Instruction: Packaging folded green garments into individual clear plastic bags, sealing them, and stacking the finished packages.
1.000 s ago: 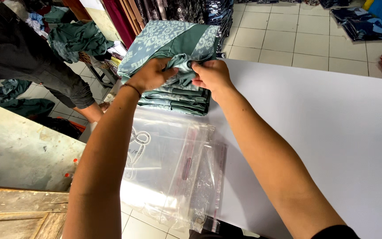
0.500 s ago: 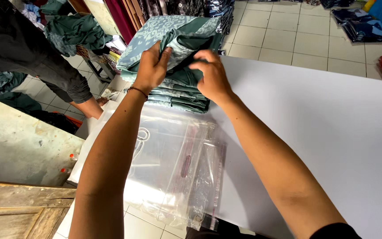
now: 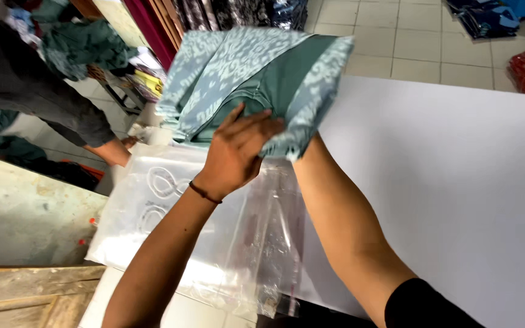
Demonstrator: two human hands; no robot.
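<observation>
Folded green patterned cloth [image 3: 256, 67] lifted above white table [image 3: 445, 182], over clear plastic bags [image 3: 214, 243]. Left hand [image 3: 238, 152] grips its near edge; right hand hidden under cloth, grip can't tell. Another person's arm [image 3: 101, 143] at left.

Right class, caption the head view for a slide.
Left hand lifts folded green cloth above clear bags on a white table.
</observation>
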